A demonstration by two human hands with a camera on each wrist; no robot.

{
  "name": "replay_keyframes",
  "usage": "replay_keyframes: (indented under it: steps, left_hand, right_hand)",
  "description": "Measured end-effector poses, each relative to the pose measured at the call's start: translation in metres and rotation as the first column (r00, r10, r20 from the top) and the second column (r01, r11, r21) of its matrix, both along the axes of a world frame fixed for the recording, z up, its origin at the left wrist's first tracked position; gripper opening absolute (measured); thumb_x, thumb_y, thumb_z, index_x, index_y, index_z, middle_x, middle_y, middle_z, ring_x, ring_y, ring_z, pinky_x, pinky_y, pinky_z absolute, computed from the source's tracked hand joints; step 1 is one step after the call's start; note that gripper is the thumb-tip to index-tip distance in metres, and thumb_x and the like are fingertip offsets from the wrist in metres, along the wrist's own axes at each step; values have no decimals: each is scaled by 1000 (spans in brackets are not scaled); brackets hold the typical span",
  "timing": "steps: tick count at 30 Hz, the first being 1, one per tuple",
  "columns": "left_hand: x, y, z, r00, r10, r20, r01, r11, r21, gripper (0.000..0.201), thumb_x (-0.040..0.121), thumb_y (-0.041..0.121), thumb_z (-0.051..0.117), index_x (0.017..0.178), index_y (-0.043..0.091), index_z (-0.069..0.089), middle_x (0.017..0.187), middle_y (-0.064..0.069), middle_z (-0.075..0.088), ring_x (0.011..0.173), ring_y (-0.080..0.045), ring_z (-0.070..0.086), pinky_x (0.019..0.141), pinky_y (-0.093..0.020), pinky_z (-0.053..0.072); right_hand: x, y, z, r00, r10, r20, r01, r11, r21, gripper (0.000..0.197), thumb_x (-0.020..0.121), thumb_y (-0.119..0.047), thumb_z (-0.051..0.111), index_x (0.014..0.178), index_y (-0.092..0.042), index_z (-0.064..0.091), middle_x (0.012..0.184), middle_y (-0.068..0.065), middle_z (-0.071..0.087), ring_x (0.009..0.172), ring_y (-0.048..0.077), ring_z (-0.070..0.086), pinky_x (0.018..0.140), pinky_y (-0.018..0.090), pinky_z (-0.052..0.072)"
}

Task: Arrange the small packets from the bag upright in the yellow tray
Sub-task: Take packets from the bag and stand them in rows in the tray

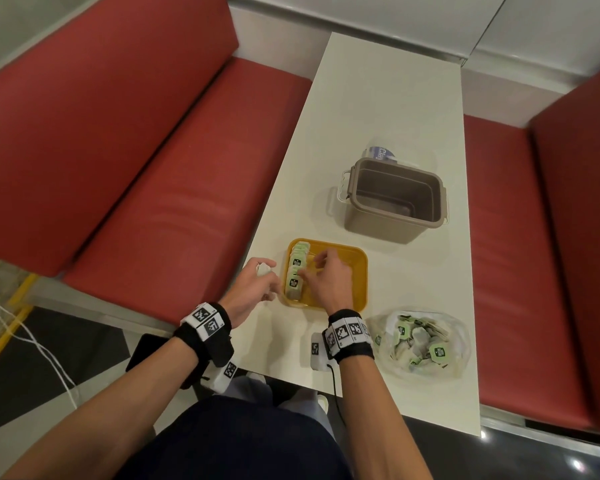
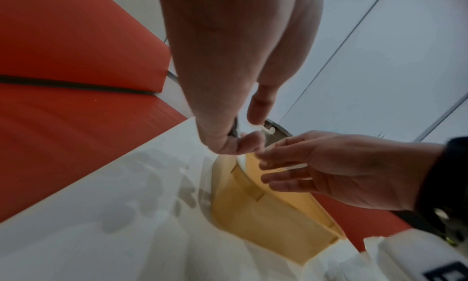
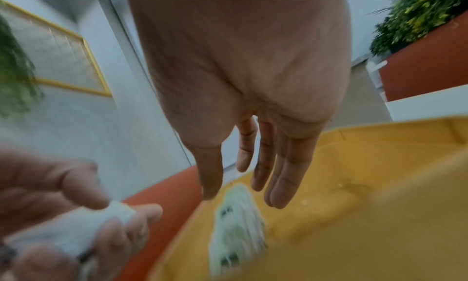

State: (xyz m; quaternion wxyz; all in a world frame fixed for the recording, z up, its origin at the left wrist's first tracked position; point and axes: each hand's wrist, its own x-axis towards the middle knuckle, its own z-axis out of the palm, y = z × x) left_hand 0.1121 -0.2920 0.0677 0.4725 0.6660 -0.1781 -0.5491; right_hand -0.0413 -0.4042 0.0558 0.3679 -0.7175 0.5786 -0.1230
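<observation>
The yellow tray [image 1: 347, 282] sits near the table's front edge. A row of green-and-white packets [image 1: 297, 271] stands upright along its left wall. My right hand [image 1: 317, 263] hovers over the tray beside that row, fingers straight and holding nothing; the right wrist view shows its fingertips [image 3: 276, 201] just above the blurred packets [image 3: 238, 225]. My left hand [image 1: 265, 268] is just outside the tray's left wall, fingers curled around a small stack of white packets [image 3: 76, 231]. A clear plastic bag [image 1: 420, 341] with several packets lies right of my right wrist.
An open grey bin [image 1: 392, 199] stands behind the tray, with a blue-and-white pack [image 1: 381, 154] behind it. The white table [image 1: 378, 98] is narrow, with red benches [image 1: 118, 133] on both sides. The left table edge runs close to my left hand.
</observation>
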Motion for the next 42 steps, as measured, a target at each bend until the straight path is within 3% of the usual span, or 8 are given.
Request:
replay_keyframes:
  steps: [3,11,16,22,27,34,38,42]
  left_hand:
    - [3,0,22,987,-9,-162,-9,994,-111,45,101,-11,37,140,8,52,110,-22,70,98,-33,72,82,-37,58]
    - [-1,5,59,957,-212,-198,139,935,-325,47,108,2,58,151,16,43,128,-27,73,121,-42,72,107,-48,58]
    - [-6,5,61,963,-265,-40,239,917,-320,42,104,6,68,140,8,45,117,-27,76,108,-45,77,99,-53,61]
    - [-11,6,64,960,-260,98,278,917,-286,36,100,10,74,124,4,48,102,-16,80,88,-22,78,74,-29,59]
    - [-10,9,62,971,-230,66,239,924,-297,46,96,21,79,127,6,50,102,-10,77,84,-18,70,68,-31,50]
    - [-7,7,52,980,-186,72,199,939,-282,28,107,10,65,134,18,65,94,9,72,71,-10,54,62,-26,39]
    - [-9,3,48,987,-150,59,159,959,-234,33,107,0,52,126,18,72,89,2,65,68,-11,43,62,-30,31]
    - [-8,3,50,995,-91,33,96,974,-203,22,112,22,55,118,17,76,81,4,51,65,-9,37,61,-26,27]
  right_hand:
    - [-5,5,28,978,-12,209,21,999,-40,21,99,-36,79,107,-24,64,98,-12,72,86,4,69,76,29,60]
    - [-19,21,77,930,30,365,-33,999,4,18,105,-49,65,107,-34,75,93,-13,76,86,5,72,79,38,64]
    - [-23,27,93,913,110,393,-106,994,-32,14,100,-50,73,102,-36,76,73,-6,69,68,7,65,64,23,53]
    - [-24,27,96,907,103,407,-111,994,-2,24,95,-49,80,90,-28,71,79,-5,77,74,14,76,76,43,64]
    - [-32,20,97,920,134,368,-163,986,46,18,86,-23,83,97,-32,73,91,-5,76,75,14,78,81,51,65]
    - [-37,6,114,924,301,234,-298,953,-49,31,88,-10,77,107,-33,75,93,-12,74,83,5,70,76,15,54]
    - [-33,5,122,917,308,255,-295,952,-87,30,89,-10,77,108,-33,76,90,-12,77,85,5,71,78,19,56]
    - [-32,3,123,919,297,258,-273,954,-126,26,91,-13,77,107,-34,75,90,-14,77,88,4,73,82,27,61]
